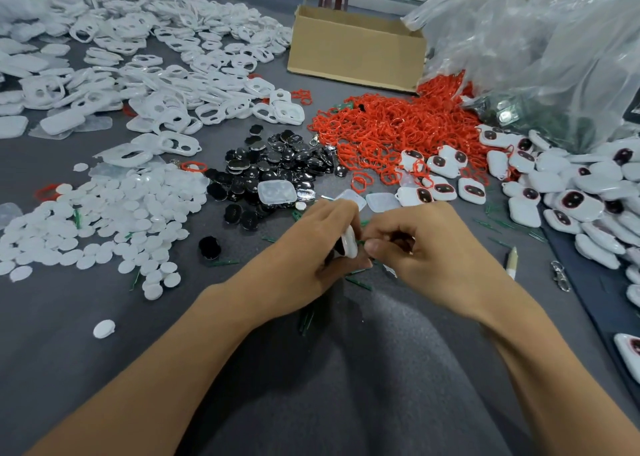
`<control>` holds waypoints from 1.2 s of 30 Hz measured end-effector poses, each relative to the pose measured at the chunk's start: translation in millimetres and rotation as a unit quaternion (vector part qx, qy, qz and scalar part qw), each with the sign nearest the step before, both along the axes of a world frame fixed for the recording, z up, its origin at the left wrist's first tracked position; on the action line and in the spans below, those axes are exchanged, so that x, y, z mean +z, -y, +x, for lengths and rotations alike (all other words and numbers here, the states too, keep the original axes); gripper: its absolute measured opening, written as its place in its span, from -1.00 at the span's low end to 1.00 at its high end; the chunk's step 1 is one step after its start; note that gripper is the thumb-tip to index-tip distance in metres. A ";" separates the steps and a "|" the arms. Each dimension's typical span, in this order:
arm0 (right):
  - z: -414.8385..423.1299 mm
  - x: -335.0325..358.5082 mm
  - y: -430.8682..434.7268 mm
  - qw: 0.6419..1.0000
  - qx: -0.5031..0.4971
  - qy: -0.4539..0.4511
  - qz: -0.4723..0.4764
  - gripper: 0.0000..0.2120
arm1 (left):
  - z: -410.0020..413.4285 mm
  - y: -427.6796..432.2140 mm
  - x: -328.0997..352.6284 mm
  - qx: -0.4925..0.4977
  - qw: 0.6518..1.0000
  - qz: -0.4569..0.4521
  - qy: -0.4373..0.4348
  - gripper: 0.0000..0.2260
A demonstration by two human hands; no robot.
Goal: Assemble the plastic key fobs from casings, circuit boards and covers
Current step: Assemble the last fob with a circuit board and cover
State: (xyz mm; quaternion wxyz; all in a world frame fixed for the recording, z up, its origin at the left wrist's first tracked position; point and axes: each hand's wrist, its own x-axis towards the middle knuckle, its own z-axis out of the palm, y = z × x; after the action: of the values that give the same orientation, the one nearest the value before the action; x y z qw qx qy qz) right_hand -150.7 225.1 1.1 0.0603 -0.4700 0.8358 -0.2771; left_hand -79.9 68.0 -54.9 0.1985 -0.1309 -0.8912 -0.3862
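My left hand (311,247) grips a white fob casing (348,244) on edge, its dark window facing left. My right hand (436,247) has its fingers curled, with thumb and fingertips pinched against the casing's right side; what it pinches is hidden. Both hands hover over the grey table, just in front of a heap of black glossy covers (277,168). White casings (166,74) lie in a wide pile at the back left. White round discs (114,220) are spread at the left. Finished white fobs (568,192) are heaped at the right.
A mound of red rings (398,126) lies behind the hands, a cardboard box (356,50) behind it, clear plastic bags (540,39) at the back right. Green slivers (358,284) litter the table. A pencil-like stick (512,263) and a metal clasp (561,275) lie to the right.
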 end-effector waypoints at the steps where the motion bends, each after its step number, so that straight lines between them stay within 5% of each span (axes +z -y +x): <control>1: -0.1 0.7 -0.9 1.000 0.008 -0.014 0.008 -0.83 | -0.4 -0.6 0.7 -0.003 1.000 -0.010 -0.009 -0.73; 15: 14.9 -12.4 15.0 0.994 0.010 -0.109 0.026 -0.88 | -2.4 3.4 -6.1 0.016 0.996 -0.083 -0.011 -0.80; 22: 11.5 -7.2 16.6 0.992 -0.027 0.106 -0.070 -0.83 | -4.0 -2.1 -1.9 0.110 0.994 0.012 -0.021 -0.75; 27: 9.3 -7.4 14.4 0.956 0.013 0.266 -0.123 -0.87 | -1.6 -0.5 0.0 0.147 0.985 -0.034 -0.082 -0.78; 36: 10.6 -7.4 14.6 0.970 0.025 0.239 -0.038 -0.85 | 5.2 -1.1 -2.0 0.131 0.979 -0.126 -0.088 -0.73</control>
State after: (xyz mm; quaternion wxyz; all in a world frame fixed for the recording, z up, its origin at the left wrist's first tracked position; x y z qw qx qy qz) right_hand -140.1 210.5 -6.4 0.2469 -0.4134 0.7739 -0.4113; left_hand -74.7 69.1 -56.8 0.3068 -0.0706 -0.9212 -0.2287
